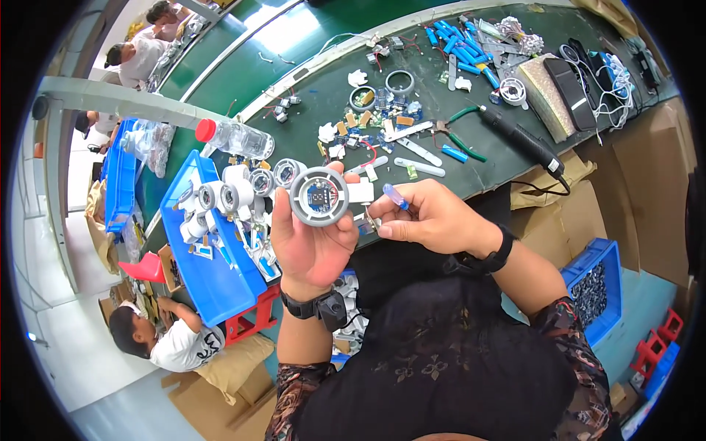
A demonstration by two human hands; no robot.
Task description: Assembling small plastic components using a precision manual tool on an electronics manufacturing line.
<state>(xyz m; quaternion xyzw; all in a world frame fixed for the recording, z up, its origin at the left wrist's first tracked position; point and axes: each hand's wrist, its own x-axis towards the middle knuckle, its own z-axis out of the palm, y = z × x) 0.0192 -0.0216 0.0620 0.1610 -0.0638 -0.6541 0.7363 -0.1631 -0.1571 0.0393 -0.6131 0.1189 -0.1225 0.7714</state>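
Observation:
My left hand (312, 246), palm up, has its fingers curled round a round grey-rimmed housing (300, 197). A small circuit board with red wires shows inside its ring, and a white stem points toward my right hand. My right hand (430, 217) is closed beside that stem, gripping a small tool with a translucent purple handle (396, 196); its exact kind is unclear. A small metal piece (373, 222) shows at my right fingertips, partly hidden by them. Beyond the hands lie loose circuit boards (368, 132), white plastic strips (419, 152) and green-handled pliers (463, 136).
At left a blue bin (220, 294) holds white round housings (235, 187), near a red-capped bottle (235, 138). A black electric screwdriver (518, 140) and blue cylindrical cells (463, 44) lie on the dark green table (323, 88). A co-worker (176, 338) sits at lower left.

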